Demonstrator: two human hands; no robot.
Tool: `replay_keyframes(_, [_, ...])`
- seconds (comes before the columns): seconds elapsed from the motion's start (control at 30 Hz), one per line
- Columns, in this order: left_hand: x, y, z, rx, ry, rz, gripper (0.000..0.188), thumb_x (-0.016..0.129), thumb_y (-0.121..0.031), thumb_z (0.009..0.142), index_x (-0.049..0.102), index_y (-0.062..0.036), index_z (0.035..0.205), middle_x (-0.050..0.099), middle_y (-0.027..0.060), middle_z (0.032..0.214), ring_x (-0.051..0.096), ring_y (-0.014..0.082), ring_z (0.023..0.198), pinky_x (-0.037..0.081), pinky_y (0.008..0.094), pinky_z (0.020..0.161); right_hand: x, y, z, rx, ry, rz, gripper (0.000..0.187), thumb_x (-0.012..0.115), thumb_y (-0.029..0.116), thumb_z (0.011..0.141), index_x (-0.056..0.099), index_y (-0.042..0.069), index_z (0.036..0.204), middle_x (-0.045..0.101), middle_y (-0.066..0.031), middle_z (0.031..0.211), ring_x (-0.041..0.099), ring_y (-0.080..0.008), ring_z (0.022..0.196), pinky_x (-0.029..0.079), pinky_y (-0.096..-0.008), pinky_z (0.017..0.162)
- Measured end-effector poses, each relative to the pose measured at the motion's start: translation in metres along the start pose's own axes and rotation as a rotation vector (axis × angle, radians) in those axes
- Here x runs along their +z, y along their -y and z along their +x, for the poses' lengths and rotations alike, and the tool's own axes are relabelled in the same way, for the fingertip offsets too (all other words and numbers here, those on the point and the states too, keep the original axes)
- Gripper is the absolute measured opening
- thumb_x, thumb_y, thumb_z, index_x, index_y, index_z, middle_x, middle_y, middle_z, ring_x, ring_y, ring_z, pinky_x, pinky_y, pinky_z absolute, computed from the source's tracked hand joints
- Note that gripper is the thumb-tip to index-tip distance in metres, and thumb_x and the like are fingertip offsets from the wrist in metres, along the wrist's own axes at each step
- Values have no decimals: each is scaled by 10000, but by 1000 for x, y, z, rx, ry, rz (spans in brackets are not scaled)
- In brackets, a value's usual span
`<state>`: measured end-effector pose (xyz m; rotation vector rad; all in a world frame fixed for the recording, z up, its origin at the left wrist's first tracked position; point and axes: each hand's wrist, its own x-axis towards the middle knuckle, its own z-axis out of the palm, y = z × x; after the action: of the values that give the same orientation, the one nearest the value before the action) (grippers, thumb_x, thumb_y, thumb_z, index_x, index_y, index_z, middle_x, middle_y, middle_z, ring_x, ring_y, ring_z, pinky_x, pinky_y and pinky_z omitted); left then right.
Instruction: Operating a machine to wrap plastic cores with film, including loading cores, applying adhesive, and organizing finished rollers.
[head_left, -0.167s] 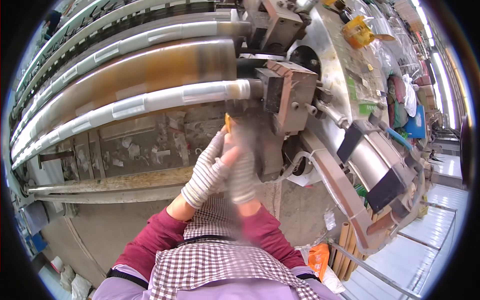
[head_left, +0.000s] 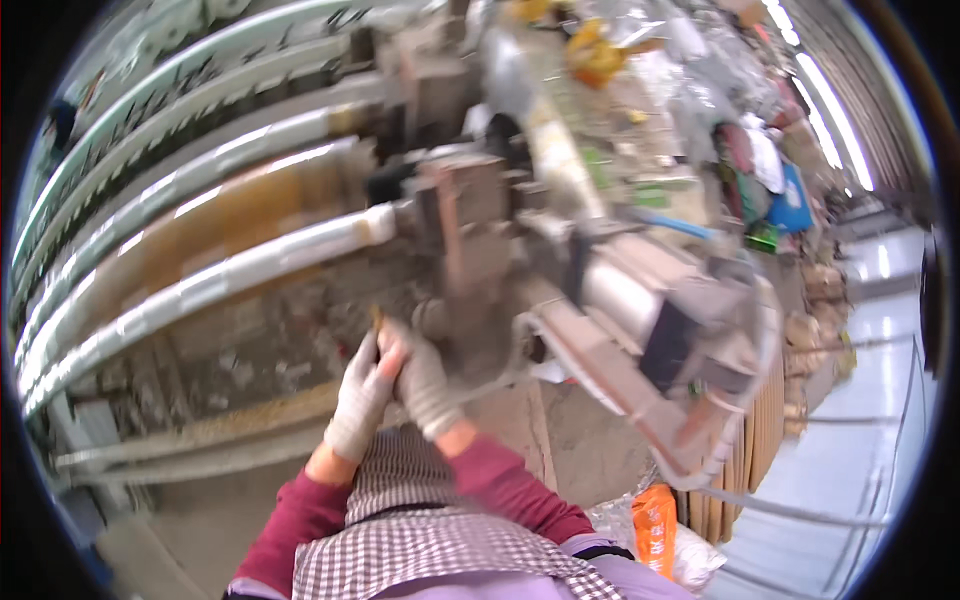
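Both of my hands are close together in front of my apron, in striped fabric gloves with some bare fingertips. My left hand (head_left: 358, 408) is closed, its thumb pressed against the right hand. A small yellow-brown piece (head_left: 377, 317) pokes out above the fingertips; its kind is too blurred to make out. My right hand (head_left: 427, 388) curls against the left, and what its fingers hold is hidden. Just beyond the hands stands the machine's end block (head_left: 468, 215), which carries a silvery white roller (head_left: 250, 252) and a brown roller (head_left: 255, 205).
A wooden beam (head_left: 220, 425) runs low on the left. At right a metal cylinder unit (head_left: 620, 285) juts out on a frame arm. An orange bag (head_left: 655, 530) lies at lower right near brown tubes (head_left: 760, 440). A yellow container (head_left: 595, 52) stands on the cluttered surface beyond.
The view has turned, so the machine appears farther left and tilted. My hands, still together, appear lower and farther left, and my right hand is less blurred.
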<state>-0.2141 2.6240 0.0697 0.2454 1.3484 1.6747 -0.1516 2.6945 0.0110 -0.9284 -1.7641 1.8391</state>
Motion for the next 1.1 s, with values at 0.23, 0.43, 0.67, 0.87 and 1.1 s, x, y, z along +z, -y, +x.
replay_keyframes(0.23, [16,45,-73,-109,195,335,513,596,-318,931,501,2,1320,594,97,1226,506,169,1163,373,293,1003,-227,22,-148,-102,-200,-744,317,519,230,962,583,14,1185,641,-108,1003,614,-185,904,502,-343,813])
replay_keyframes(0.43, [24,46,-114,-262,-51,474,501,602,-359,923,523,-56,1313,607,39,1164,539,122,1047,427,279,914,-332,151,-1,-643,-569,-999,352,517,168,937,540,-3,1244,606,-161,1162,591,-263,1041,451,-380,927])
replay_keyframes(0.67, [6,52,-162,69,-37,653,572,526,-441,937,454,-56,1355,546,170,1300,502,307,1221,397,360,1015,-271,105,127,-706,-321,-1109,311,507,140,936,554,3,1211,618,-142,1122,595,-241,1019,458,-340,903])
replay_keyframes(0.87, [-82,45,-278,-34,-374,419,604,447,-496,953,440,-59,1369,530,157,1328,485,288,1245,383,361,1028,-150,26,22,-673,-125,-1036,278,499,116,934,565,9,1183,627,-126,1089,599,-222,1000,464,-305,881])
replay_keyframes(1.1, [-245,92,-411,-139,-580,478,605,513,-482,931,454,-65,1366,513,154,1352,483,276,1253,379,366,1033,-53,-181,-117,-201,315,-1216,245,490,88,932,578,15,1149,639,-107,1049,603,-200,978,470,-266,857])
